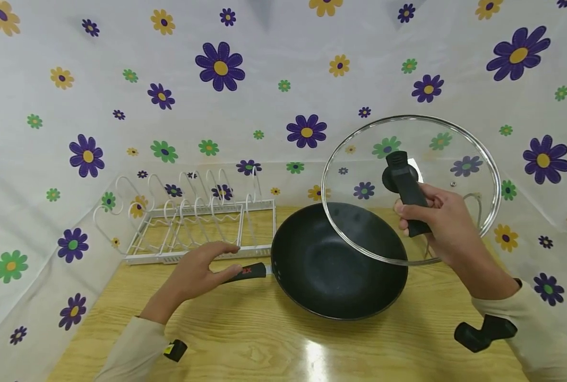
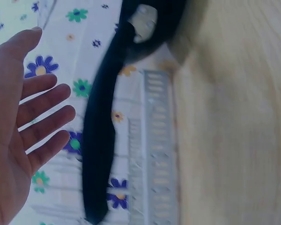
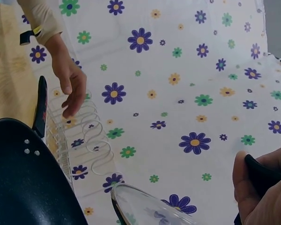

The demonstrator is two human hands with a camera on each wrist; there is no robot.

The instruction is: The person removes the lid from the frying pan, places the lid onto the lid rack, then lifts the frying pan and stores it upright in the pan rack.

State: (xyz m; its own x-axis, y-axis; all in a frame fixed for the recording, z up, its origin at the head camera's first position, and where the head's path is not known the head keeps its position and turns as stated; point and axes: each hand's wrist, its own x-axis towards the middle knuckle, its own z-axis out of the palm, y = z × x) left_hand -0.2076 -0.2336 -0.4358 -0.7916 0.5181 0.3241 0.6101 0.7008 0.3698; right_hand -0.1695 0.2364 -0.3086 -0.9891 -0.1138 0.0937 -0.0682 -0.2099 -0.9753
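My right hand (image 1: 448, 225) grips the black handle (image 1: 410, 196) of a round glass lid (image 1: 360, 175) with a metal rim. The lid is held up, tilted, above and behind the right side of a black wok (image 1: 331, 270) on the table. My left hand (image 1: 199, 273) hovers by the wok's long black handle (image 1: 252, 271). In the left wrist view, a gap shows between the spread fingers (image 2: 47, 112) and that handle (image 2: 100, 117). The right wrist view catches the right hand (image 3: 267, 192) on the lid handle and part of the lid's edge.
A white wire rack (image 1: 142, 260) with upright loops stands behind the left hand, left of the wok. Behind the lid at right, a thin wire piece (image 1: 478, 204) is partly visible. A flower-printed sheet (image 1: 264, 42) surrounds the wooden table (image 1: 245, 339).
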